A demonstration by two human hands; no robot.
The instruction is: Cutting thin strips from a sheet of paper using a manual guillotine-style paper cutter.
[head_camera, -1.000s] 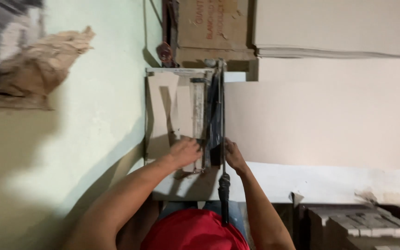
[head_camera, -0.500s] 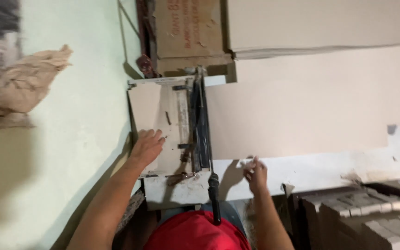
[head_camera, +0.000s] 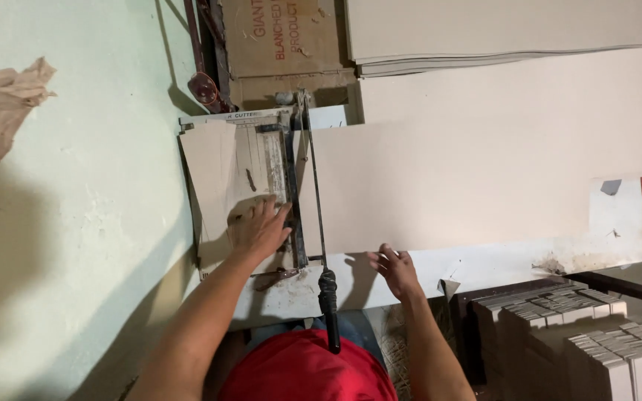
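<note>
A large cream board sheet (head_camera: pixel 455 186) lies across the white bench, its left edge under the lowered blade arm (head_camera: pixel 313 193) of the paper cutter (head_camera: pixel 243 193). Your right hand (head_camera: pixel 393 269), which a second ago sat by the blade, has moved out to the sheet's near edge, fingers loosely curled, gripping nothing clearly. Your left hand (head_camera: pixel 259 229) stays spread flat on the cutter bed. Stacked cut strips (head_camera: pixel 588 334) sit lower right.

Dim warm light, soft shadows on the green wall (head_camera: pixel 76 223), focus slightly soft.
</note>
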